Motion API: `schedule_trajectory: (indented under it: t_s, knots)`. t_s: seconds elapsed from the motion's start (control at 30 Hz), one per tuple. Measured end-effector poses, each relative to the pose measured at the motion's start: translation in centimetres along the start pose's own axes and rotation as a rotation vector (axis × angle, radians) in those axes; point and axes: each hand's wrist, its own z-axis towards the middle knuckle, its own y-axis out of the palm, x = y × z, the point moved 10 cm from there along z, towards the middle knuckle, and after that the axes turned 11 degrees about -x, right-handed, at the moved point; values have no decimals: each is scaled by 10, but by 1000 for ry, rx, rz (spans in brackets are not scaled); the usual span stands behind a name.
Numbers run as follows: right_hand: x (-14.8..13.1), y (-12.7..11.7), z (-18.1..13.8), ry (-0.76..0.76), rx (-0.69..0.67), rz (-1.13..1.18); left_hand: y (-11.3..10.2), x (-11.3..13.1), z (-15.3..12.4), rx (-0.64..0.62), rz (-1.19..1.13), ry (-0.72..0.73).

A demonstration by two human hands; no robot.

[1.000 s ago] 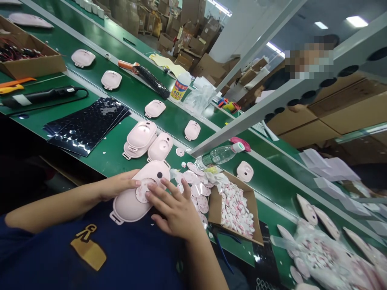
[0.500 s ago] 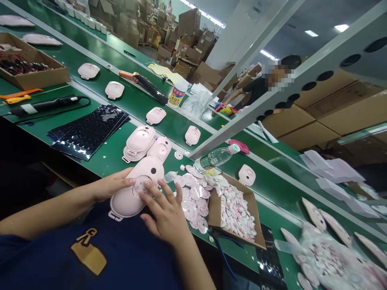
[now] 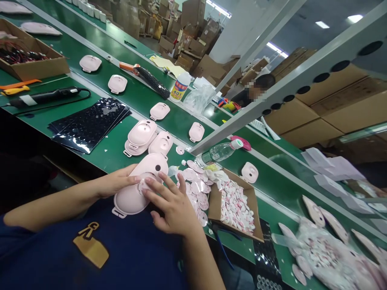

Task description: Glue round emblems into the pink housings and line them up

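A pink plastic oval shell (image 3: 130, 201) with a round black spot near its top rests tilted against the front of my shirt. My left hand (image 3: 116, 182) grips it from the left, thumb lying across its face. Spread out over the same face, the fingers of my right hand (image 3: 175, 203) press on a round printed disc (image 3: 142, 185) in the shell's recess. Just beyond, more pink shells (image 3: 142, 132) lie stacked on the green bench. To the right of my right hand are loose printed discs (image 3: 199, 187), some overlapping.
A cardboard box (image 3: 260, 225) full of small printed pieces sits right, with a water bottle (image 3: 216, 154) behind it. Blue-handled pliers (image 3: 223, 249) overhang the bench edge. Black sheets (image 3: 87, 129) lie left. A slanted metal post (image 3: 242, 114) rises ahead; a person is beyond.
My camera view has shifted slightly. Both hands stay on the pink shell, with my right fingers still on the disc. The person in the background sits lower behind the slanted post.
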Motion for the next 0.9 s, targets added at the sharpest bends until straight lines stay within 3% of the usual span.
schedule_trajectory:
  t_s: [0.23, 0.4, 0.7, 0.9]
  knots:
    - [-7, 2, 2, -40, 41, -17, 7, -3, 5, -109, -43, -16]
    - [-3, 5, 3, 60, 38, -36, -1, 2, 5, -38, 7, 49]
    - [-16, 25, 3, 314, 86, -75, -7, 17, 4, 78, 347, 195]
    - [-7, 11, -1, 256, 179, -42, -9, 12, 5, 66, 360, 151]
